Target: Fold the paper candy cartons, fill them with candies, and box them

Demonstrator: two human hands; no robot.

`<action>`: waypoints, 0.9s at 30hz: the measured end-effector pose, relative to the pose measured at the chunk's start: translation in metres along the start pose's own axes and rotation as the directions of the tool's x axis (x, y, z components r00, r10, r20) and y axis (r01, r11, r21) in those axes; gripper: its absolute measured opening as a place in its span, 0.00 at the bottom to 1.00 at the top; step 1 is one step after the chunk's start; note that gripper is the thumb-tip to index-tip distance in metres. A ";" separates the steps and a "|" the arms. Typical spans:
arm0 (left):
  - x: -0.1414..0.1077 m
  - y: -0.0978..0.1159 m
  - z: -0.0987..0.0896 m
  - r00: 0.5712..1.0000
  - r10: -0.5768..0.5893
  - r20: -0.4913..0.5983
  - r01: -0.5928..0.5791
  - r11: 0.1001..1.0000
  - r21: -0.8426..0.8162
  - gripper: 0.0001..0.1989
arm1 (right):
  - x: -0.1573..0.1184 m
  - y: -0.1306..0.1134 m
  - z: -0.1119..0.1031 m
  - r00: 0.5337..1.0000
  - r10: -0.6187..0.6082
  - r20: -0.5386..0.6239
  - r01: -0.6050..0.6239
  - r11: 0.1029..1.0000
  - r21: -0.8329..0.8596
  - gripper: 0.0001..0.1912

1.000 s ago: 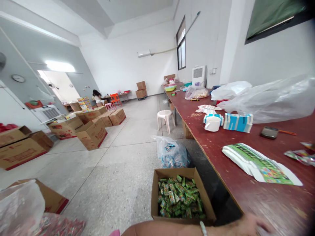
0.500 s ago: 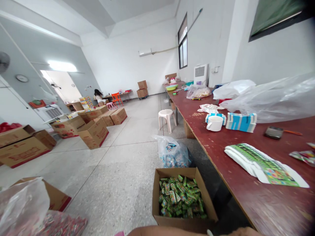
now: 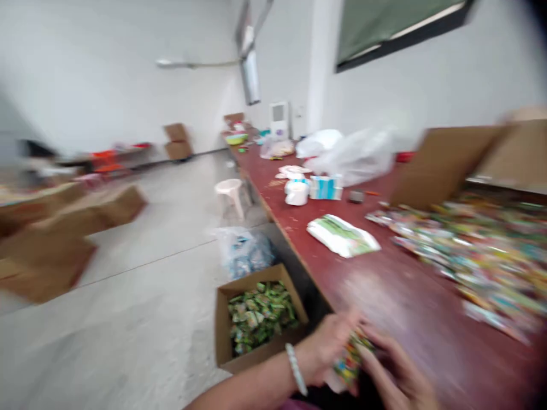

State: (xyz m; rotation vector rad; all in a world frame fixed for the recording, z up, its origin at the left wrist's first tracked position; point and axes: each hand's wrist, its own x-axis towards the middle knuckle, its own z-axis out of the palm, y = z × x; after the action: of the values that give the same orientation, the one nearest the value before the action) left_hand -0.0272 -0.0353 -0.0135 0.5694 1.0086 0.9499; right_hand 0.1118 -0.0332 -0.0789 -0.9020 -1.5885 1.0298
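Note:
Over the near edge of the table, my left hand (image 3: 327, 344), with a pale beaded bracelet at the wrist, is closed on a small colourful printed packet (image 3: 349, 360). My right hand (image 3: 397, 370) grips the same packet from the other side. Motion blurs the fingers and the packet's print. Below and left of my hands stands an open cardboard box (image 3: 223, 327) on the floor, holding many small green wrapped packs (image 3: 260, 313). A flat stack of white and green printed packaging (image 3: 342, 235) lies on the table beyond my hands.
The dark red table (image 3: 294, 225) runs away along the wall. A heap of shiny wrapped packets (image 3: 482, 256) covers its right side before a cardboard box (image 3: 448, 162). Farther along are a white mug (image 3: 296, 193) and plastic bags (image 3: 359, 156). A white stool (image 3: 229, 188) stands left.
My view has swung right, bringing the heap of packets and the upright cardboard box into sight. Both hands have come up into view with the colourful packet between them.

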 end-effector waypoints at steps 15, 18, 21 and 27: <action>0.070 0.021 0.007 0.982 0.173 -0.079 -0.151 0.963 0.224 0.26 | 0.116 0.057 -0.192 0.958 0.117 -0.261 -0.284 0.495 -0.821 0.16; 0.070 0.031 -0.009 0.975 0.220 -0.014 -0.185 0.854 0.486 0.24 | 0.108 0.062 -0.184 0.956 0.152 -0.251 -0.293 0.499 -0.815 0.16; 0.063 0.044 -0.021 0.979 0.143 0.144 -0.203 0.667 0.717 0.18 | 0.098 0.059 -0.173 0.951 0.184 -0.247 -0.308 0.539 -0.784 0.19; 0.051 0.045 -0.030 0.995 -0.028 0.101 -0.048 0.736 0.675 0.19 | 0.086 0.043 -0.174 0.953 0.263 -0.152 -0.299 0.733 -0.611 0.11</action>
State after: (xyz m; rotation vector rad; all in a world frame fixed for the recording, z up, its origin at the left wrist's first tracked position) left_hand -0.0615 0.0311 -0.0151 1.2282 1.2560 0.5210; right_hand 0.2646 0.0933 -0.0658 -1.6604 -1.8170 0.6461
